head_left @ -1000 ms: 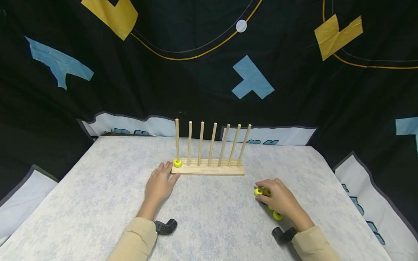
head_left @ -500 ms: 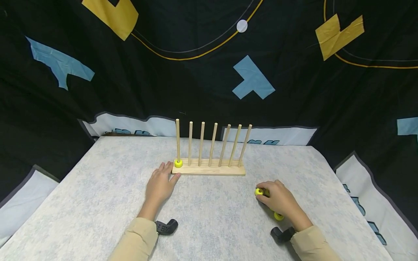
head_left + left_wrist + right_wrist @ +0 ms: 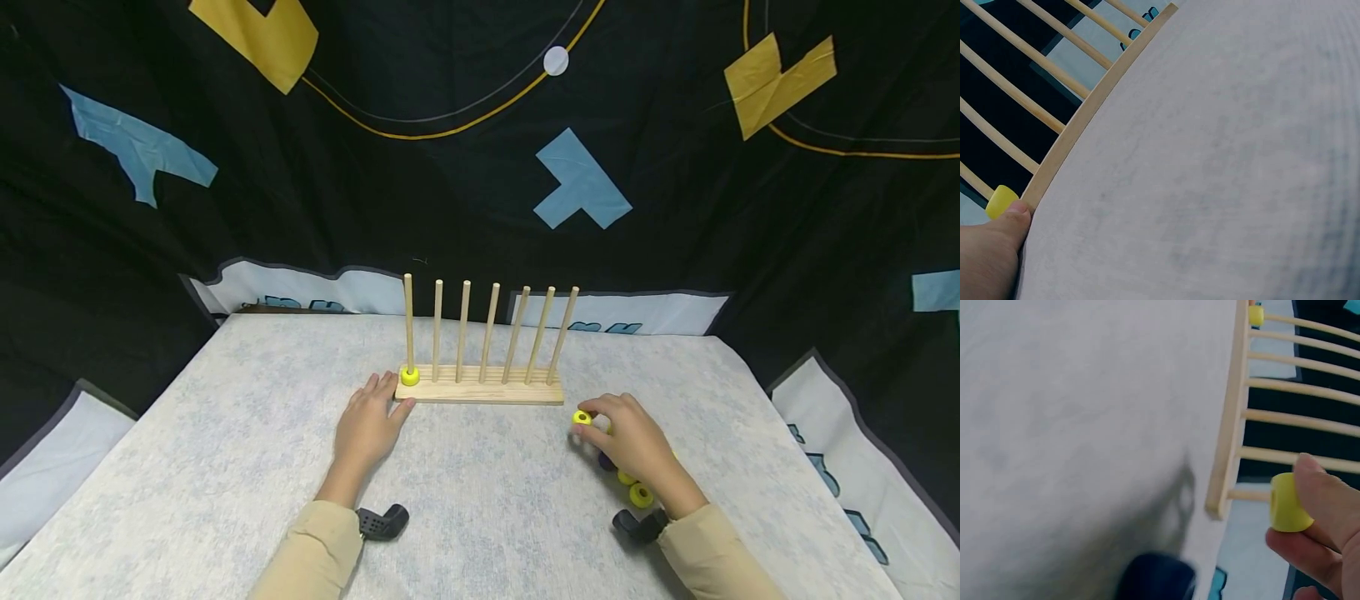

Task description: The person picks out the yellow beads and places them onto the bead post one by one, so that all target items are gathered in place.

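My right hand point(image 3: 637, 433) pinches a yellow bead point(image 3: 582, 417) with a dark hole, between thumb and fingers. In the right wrist view this bead point(image 3: 1289, 503) appears up off the table, overlapping the end peg. A wooden peg rack point(image 3: 480, 392) with several upright pegs stands at the table's middle. Another yellow bead point(image 3: 409, 377) sits at the foot of its leftmost peg. My left hand point(image 3: 365, 429) rests at the rack's left end, fingers extended, thumb touching the front corner. Under the right hand lie yellow beads point(image 3: 641, 496) and a dark blue bead point(image 3: 604, 461), partly hidden.
A pale mottled cloth covers the table point(image 3: 487, 500). Black fabric point(image 3: 420, 183) with blue and yellow tape patches hangs behind it. Black wrist devices point(image 3: 382, 522) sit on both wrists.
My right hand has lifted the yellow bead and shifted it slightly left and away from me, uncovering more of the beads beneath. My left hand and the rack stay put.
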Demonstrator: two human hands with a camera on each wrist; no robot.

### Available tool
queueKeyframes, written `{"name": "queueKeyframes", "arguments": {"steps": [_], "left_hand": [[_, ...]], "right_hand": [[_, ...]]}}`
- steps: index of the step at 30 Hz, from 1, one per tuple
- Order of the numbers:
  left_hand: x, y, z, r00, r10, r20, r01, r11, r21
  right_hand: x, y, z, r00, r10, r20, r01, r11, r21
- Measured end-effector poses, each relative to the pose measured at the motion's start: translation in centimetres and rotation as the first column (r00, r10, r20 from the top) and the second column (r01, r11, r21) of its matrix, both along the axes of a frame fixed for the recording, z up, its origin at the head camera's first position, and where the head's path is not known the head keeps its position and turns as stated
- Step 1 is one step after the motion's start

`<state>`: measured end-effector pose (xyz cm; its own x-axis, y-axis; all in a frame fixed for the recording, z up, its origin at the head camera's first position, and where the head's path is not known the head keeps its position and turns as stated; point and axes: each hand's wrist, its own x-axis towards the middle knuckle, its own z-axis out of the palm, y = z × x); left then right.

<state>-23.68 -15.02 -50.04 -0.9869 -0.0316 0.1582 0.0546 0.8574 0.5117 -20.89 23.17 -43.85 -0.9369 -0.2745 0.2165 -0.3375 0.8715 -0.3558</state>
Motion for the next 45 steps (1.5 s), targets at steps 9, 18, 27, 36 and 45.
{"name": "queueKeyframes", "arguments": {"steps": [9,18,27,36,45], "left_hand": [[0.0,-0.1,0.0,1.0,0.0,0.001,0.0,1.0,-0.001],[0.0,-0.1,-0.1,1.0,0.005,0.002,-0.005,1.0,0.003],[0.0,-0.2,-0.1,1.0,0.008,0.006,-0.009,1.0,0.004],[0.2,-0.1,0.0,1.0,0.013,-0.006,-0.013,1.0,0.006],[0.2,-0.1,0.0,1.0,0.015,-0.008,-0.015,1.0,0.006]], "right_hand": [[-1.2,-3.2,2.3,0.99,0.072,-0.123,-0.073,0.997,-0.003],[-2.4,-6.8,4.9,0.979,0.12,-0.167,-0.128,0.991,-0.038],[-3.9,-9.8,7.5,0.957,0.18,-0.227,-0.198,0.979,-0.058],[-4.6,-12.3,10.2,0.96,0.198,-0.198,-0.222,0.969,-0.109],[-5.6,-14.4,12.3,0.941,0.225,-0.251,-0.269,0.951,-0.155]]}}
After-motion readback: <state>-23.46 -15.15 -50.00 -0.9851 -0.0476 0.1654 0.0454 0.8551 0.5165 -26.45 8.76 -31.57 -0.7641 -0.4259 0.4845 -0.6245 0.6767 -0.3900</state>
